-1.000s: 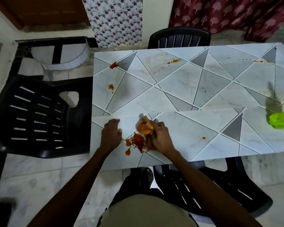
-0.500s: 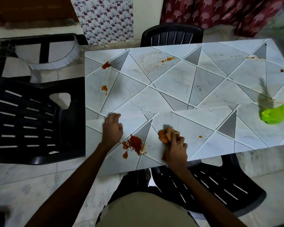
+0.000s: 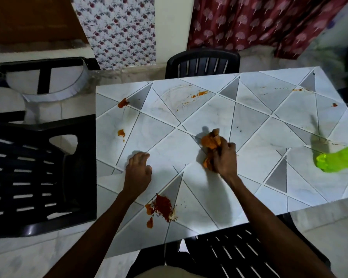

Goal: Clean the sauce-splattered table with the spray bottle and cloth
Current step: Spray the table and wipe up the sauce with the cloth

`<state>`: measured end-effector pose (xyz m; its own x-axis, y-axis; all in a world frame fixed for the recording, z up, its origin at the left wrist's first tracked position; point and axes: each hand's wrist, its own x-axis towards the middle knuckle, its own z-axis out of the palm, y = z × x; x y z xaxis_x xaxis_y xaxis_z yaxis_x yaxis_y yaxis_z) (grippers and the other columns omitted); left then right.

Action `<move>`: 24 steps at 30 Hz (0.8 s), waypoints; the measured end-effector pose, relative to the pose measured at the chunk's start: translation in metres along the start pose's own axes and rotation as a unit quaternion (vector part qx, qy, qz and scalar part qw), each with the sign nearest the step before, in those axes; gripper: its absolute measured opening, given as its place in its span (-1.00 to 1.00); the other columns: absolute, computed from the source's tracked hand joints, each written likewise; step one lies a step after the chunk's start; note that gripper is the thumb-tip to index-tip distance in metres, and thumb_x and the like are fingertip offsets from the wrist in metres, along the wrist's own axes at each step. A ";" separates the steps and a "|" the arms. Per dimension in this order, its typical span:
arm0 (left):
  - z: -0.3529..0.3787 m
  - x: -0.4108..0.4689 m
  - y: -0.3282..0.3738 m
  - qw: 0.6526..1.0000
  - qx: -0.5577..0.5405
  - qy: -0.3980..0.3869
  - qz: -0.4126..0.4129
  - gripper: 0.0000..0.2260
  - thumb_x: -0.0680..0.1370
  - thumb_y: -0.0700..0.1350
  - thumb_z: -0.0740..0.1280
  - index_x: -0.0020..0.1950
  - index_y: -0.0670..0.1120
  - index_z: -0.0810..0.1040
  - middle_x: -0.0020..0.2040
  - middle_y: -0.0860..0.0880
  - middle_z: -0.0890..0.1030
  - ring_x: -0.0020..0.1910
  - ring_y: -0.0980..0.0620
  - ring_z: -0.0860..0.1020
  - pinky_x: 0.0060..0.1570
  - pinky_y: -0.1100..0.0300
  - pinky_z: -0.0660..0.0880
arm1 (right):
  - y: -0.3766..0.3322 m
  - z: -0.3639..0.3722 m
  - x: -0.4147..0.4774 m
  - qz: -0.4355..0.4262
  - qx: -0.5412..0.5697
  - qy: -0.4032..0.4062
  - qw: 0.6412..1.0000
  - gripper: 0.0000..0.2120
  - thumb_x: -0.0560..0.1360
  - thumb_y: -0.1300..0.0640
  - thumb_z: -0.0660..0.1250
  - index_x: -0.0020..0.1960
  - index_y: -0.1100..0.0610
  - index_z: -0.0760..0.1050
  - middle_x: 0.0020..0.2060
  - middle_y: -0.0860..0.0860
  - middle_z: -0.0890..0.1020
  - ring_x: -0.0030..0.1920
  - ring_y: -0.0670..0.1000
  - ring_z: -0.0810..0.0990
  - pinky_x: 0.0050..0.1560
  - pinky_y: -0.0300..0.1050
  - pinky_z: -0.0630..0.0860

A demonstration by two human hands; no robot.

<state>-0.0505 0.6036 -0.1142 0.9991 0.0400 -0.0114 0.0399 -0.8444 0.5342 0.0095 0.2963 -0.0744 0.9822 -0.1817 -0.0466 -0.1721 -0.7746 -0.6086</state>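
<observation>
The marble-patterned table (image 3: 249,177) carries sauce splatters. A big red and orange smear (image 3: 162,207) lies near the front edge. Smaller orange spots (image 3: 122,102) sit at the far left, with streaks (image 3: 199,94) in the far middle. My right hand (image 3: 224,157) grips a crumpled orange cloth (image 3: 210,142) and presses it on the table's middle. Resting on the tabletop to the left is my left hand (image 3: 139,169), fingers bent, holding nothing. The bright green spray bottle (image 3: 338,160) lies at the right edge, partly cut off by the frame.
A black plastic chair (image 3: 38,173) stands at the table's left side. Another chair (image 3: 202,63) is at the far side, and one (image 3: 249,255) is tucked under the near edge on my right. Curtains (image 3: 259,25) hang behind.
My right hand carried the cloth from beside the big red smear rightward, then farther up the table toward its middle. My left hand stayed on the tabletop. The view shifted.
</observation>
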 end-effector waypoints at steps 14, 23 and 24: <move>0.037 0.107 0.036 0.991 0.025 -0.060 0.117 -0.54 0.48 0.00 0.27 0.32 -0.19 0.51 0.30 -0.20 0.53 0.28 -0.24 0.47 0.27 -0.11 0.39 | 0.090 -0.061 0.115 0.305 -0.060 0.126 0.942 -0.62 0.61 0.10 0.18 0.40 0.17 0.33 0.23 0.32 0.36 0.23 0.41 0.42 0.08 0.30 0.45; 0.039 0.110 0.022 0.990 0.021 -0.060 0.125 -0.54 0.44 -0.13 0.45 0.31 -0.21 0.50 0.29 -0.22 0.52 0.28 -0.26 0.48 0.23 -0.18 0.46 | 0.054 -0.021 0.145 0.182 -0.099 0.018 0.978 -0.57 0.61 0.10 0.19 0.48 0.04 0.29 0.30 0.21 0.35 0.22 0.37 0.40 0.01 0.23 0.47; 0.036 0.106 0.017 0.991 0.023 -0.060 0.118 -0.53 0.44 -0.15 0.47 0.31 -0.21 0.50 0.28 -0.23 0.52 0.28 -0.27 0.48 0.22 -0.18 0.47 | 0.045 -0.011 0.145 0.150 -0.104 -0.001 0.983 -0.57 0.61 0.12 0.18 0.47 0.03 0.30 0.29 0.20 0.36 0.19 0.38 0.42 0.00 0.23 0.47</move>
<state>0.0567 0.5741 -0.1365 0.9749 -0.2223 0.0067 -0.1965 -0.8468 0.4943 0.1430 0.2291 -0.0998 0.8847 -0.4201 -0.2021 -0.4662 -0.7933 -0.3916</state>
